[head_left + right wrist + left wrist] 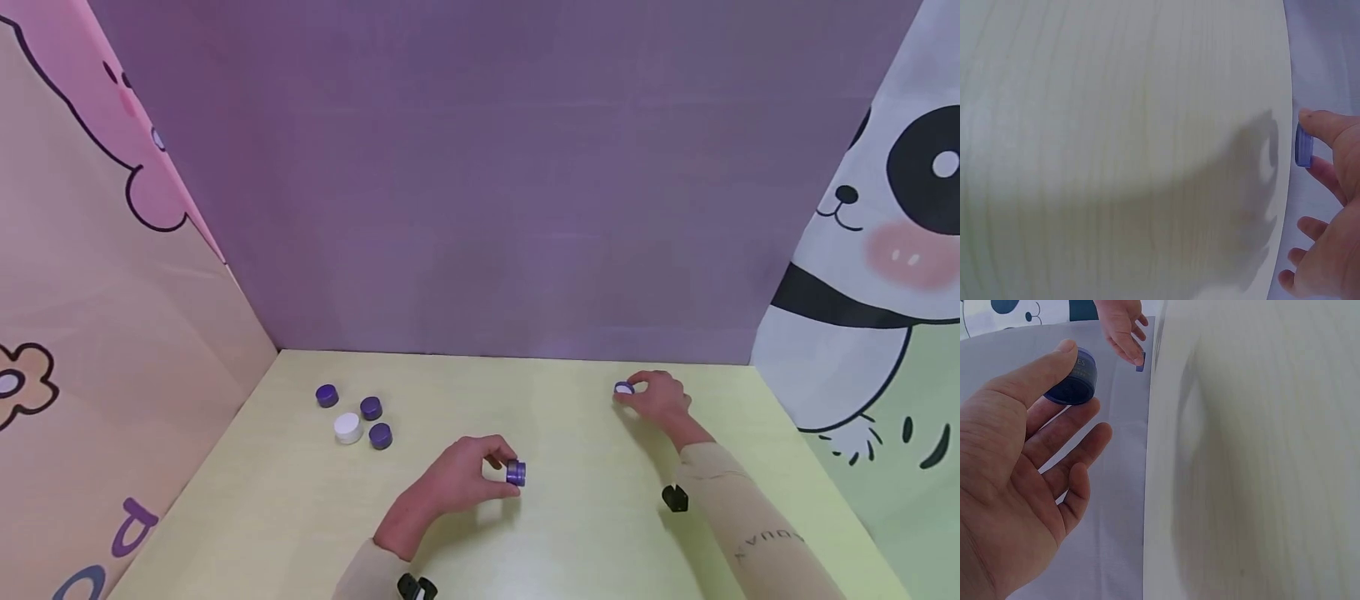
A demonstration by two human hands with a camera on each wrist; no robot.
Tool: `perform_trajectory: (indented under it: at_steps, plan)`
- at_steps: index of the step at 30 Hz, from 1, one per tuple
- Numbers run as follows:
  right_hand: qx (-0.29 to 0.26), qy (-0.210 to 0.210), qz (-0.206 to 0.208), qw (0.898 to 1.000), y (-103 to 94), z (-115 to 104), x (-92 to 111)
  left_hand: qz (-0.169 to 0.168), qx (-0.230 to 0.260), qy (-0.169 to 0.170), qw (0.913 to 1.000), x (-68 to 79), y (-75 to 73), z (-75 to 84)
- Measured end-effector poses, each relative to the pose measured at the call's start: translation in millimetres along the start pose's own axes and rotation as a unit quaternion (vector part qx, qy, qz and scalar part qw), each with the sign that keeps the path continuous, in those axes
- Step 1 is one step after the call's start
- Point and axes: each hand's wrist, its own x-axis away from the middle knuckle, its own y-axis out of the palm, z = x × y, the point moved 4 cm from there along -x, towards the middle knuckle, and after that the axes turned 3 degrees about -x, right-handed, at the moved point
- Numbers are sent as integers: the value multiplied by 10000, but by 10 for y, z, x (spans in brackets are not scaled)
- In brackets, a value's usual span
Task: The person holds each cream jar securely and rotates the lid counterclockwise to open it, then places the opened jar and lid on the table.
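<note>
My left hand [467,473] pinches a small purple jar [516,472] between thumb and fingers, above the front middle of the table. Faint printed lettering shows on the jar [1079,380] in the left wrist view, and the other fingers are loosely bent below it. Farther back on the right, my right hand [662,397] pinches a purple lid [624,388] whose white inner side faces the head camera. Seen edge-on in the right wrist view, the lid [1304,145] sits between thumb and index finger. Jar and lid are well apart.
On the left of the pale table [570,533] stand three small purple-lidded jars, one of them a purple jar [380,436] near a white-lidded jar [348,428]. A purple panel [487,183] rises behind the table; printed panels flank both sides.
</note>
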Motion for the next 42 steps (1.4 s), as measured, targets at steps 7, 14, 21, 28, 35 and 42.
perform_trajectory:
  at_steps: [7,14,21,28,35,42]
  plan:
    - [18,94,-78,9999,62,4,-44,-85,64,-39,9999,-4,7,-33]
    - [5,122,-65,9999,73,-25,-43,-112,123,-77,9998,-14,9,-46]
    - [-21,198,-107,9997,74,-12,-16,-151,176,-53,9997,-21,23,-51]
    - [-16,273,-126,9995,70,10,15,-212,222,-94,9995,-14,57,-62]
    - [-44,399,-211,9990,91,75,30,-332,299,-134,9989,-23,90,-59]
    - [-126,351,-198,9991,87,73,41,-400,371,-185,9983,-30,125,-65]
